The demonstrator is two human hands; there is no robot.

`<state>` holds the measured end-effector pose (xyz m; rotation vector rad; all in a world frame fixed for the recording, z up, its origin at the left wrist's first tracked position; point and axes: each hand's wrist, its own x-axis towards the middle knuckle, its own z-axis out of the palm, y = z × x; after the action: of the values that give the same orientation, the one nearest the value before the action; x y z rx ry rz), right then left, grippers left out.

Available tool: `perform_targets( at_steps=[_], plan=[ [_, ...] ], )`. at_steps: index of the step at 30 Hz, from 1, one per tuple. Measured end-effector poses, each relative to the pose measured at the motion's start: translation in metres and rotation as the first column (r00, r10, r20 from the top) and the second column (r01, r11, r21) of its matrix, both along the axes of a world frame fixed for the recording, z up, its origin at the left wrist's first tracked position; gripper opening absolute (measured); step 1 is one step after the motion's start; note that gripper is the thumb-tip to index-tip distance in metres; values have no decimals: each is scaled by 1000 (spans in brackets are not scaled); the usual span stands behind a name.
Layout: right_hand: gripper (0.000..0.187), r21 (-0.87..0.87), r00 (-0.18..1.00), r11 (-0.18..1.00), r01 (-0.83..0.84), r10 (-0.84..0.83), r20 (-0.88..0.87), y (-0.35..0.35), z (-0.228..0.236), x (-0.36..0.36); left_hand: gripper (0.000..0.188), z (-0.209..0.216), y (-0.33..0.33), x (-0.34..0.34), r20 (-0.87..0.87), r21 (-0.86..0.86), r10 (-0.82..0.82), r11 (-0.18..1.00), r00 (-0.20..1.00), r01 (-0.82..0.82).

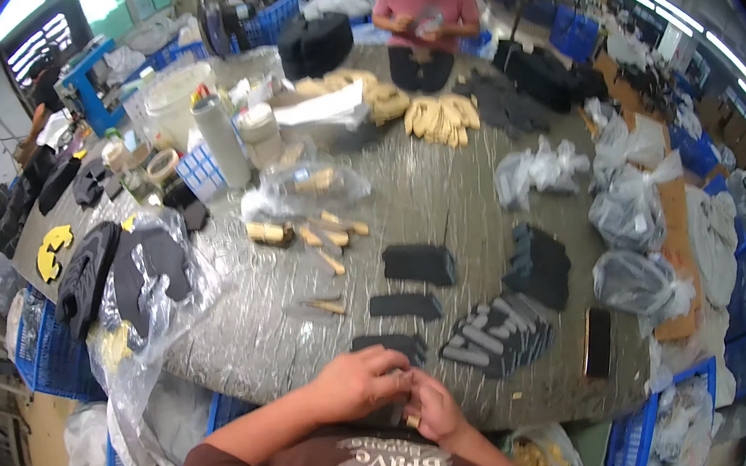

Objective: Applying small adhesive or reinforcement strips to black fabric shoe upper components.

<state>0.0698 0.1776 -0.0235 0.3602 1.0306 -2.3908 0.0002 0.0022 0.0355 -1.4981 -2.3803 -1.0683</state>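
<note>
My left hand (364, 383) and my right hand (435, 408) meet at the near table edge, close to my body. Both have their fingers closed in a pinch. A small tan piece (413, 422) shows between the right fingers. What the left fingers pinch is hidden. Just beyond the left hand lies a stack of dark fabric pieces (389, 347), partly covered by it. Two more dark stacks (419, 265) (405, 306) sit farther back. To the right, grey-marked dark pieces (498, 339) are fanned out, with another dark pile (537, 264) behind them.
Tan strips (322, 237) lie left of the stacks. A phone (597, 342) rests at right, near clear plastic bags (635, 285). Jars and a bottle (221, 144) crowd the far left. Tan glove-shaped pieces (441, 120) lie toward a person in pink (429, 3) across the table.
</note>
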Motion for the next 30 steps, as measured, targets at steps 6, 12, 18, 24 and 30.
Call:
perform_targets(
  at_steps=[6, 12, 18, 24, 30],
  plan=[
    [14, -295, 907, 861, 414, -417, 57, 21, 10, -22, 14, -26, -34, 4, 212, 233, 274, 918, 938, -321],
    [12, 587, 873, 706, 395, -89, -480, 29, 8, -17, 4, -45, -47, 2, 889, 24, 346, 617, 299, -786],
    [23, 708, 499, 151, 690, 609, -617, 10, 1, -16, 6, -39, -34, -1, 840, -220, 461, 773, 287, -595],
    [20, 748, 512, 90, 657, 675, -531, 9, -4, -15, 9, -35, -31, -6, 783, -344, 549, 773, 291, -533],
    [21, 723, 462, 83, 686, 718, -520, 9, -1, -17, 15, -39, -30, -7, 733, -358, 587, 762, 343, -540]
  ],
)
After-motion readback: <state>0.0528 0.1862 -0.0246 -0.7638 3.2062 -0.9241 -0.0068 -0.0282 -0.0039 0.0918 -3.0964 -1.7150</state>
